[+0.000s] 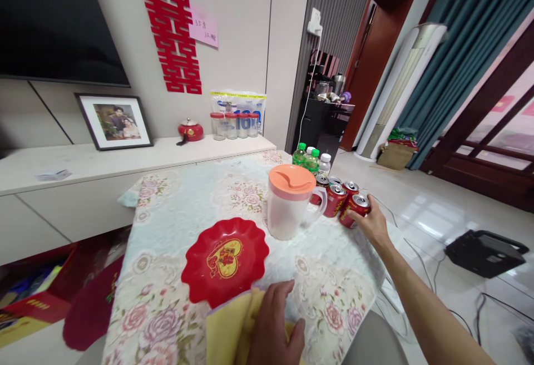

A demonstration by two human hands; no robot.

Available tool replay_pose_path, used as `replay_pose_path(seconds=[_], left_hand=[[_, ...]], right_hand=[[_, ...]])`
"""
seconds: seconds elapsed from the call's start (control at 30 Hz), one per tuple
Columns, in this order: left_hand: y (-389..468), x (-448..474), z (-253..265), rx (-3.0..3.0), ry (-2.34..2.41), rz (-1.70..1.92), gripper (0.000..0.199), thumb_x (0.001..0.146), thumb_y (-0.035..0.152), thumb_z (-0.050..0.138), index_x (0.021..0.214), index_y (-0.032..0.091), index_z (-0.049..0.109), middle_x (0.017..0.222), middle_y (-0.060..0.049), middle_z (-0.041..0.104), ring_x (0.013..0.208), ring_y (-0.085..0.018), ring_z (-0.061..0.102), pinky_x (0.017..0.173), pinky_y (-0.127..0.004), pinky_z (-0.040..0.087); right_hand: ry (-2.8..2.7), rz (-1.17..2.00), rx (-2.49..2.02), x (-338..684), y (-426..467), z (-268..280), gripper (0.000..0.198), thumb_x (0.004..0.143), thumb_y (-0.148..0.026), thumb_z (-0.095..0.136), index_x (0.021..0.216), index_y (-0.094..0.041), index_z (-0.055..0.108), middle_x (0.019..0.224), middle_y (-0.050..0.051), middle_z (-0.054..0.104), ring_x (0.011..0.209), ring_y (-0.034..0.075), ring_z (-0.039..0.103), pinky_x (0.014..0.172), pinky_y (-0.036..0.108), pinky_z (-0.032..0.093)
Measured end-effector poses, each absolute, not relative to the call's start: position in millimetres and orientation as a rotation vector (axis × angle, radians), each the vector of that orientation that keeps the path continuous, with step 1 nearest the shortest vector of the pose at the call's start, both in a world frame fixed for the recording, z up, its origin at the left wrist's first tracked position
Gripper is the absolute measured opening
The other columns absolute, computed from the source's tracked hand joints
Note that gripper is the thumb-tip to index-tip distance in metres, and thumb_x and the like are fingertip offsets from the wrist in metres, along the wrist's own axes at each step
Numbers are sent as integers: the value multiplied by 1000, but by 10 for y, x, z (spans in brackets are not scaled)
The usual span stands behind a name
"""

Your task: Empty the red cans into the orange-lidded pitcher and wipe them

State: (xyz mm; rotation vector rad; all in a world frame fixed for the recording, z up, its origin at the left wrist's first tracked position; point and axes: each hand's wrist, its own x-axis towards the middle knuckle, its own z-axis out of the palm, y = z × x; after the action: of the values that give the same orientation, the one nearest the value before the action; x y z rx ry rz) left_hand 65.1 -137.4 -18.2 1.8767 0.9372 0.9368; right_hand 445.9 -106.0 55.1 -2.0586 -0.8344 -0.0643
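Note:
My right hand [372, 225] is wrapped round a red can [354, 209] near the table's right side. More red cans [335, 201] stand close beside it in a cluster. My left hand [276, 326] is closed on a yellow cloth [229, 326] at the near edge of the table. The cloth's upper edge touches the rim of a red scalloped plate [250, 259] with a gold heart design. Between the plate and the cans stands a translucent pitcher [283, 217] with an orange lid, its handle towards the cans.
Green-capped and white-capped bottles [311, 160] stand behind the cans. A floral tablecloth [329, 298] covers the table. Along the wall, a white cabinet [175, 159] holds a framed photo [115, 123], a red pot [191, 131] and several lidded jars [231, 126]. A black case [486, 252] and cables lie on the floor.

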Motion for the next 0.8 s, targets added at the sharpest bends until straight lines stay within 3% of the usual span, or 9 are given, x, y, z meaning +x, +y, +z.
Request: replay_pose_path(seconds=[0.2, 0.33, 0.53, 0.8], left_hand=[[-1374, 657, -219, 1901, 903, 961, 60, 75, 9, 58, 132, 20, 69, 127, -13, 77, 120, -32, 73, 109, -51, 59], [-1381, 657, -179, 1902, 909, 947, 58, 75, 9, 58, 130, 21, 71, 125, -12, 78, 121, -31, 73, 110, -50, 59], [-1390, 654, -118, 1925, 896, 953, 53, 76, 8, 57, 125, 20, 74, 122, -13, 79, 119, -32, 74, 110, -50, 60], [-1407, 660, -76, 1923, 897, 964, 54, 74, 7, 57, 123, 20, 75, 120, -13, 79, 118, -32, 74, 110, -49, 60]], right_hand=[[-856, -57, -2014, 4528, -1011, 475, 111, 61, -64, 75, 156, -10, 52, 156, 24, 61, 138, 43, 61, 116, 56, 47], [-857, -51, -1985, 4544, -1010, 423, 120, 62, -67, 73, 161, -6, 45, 162, 27, 55, 143, 43, 58, 117, 54, 46], [-850, -32, -1972, 4546, -1033, 378, 119, 65, -67, 74, 165, -12, 40, 162, 23, 56, 142, 42, 59, 117, 54, 45], [-855, -61, -1996, 4503, -1036, 314, 119, 63, -67, 74, 162, -10, 40, 151, 25, 63, 130, 42, 65, 110, 56, 50]])
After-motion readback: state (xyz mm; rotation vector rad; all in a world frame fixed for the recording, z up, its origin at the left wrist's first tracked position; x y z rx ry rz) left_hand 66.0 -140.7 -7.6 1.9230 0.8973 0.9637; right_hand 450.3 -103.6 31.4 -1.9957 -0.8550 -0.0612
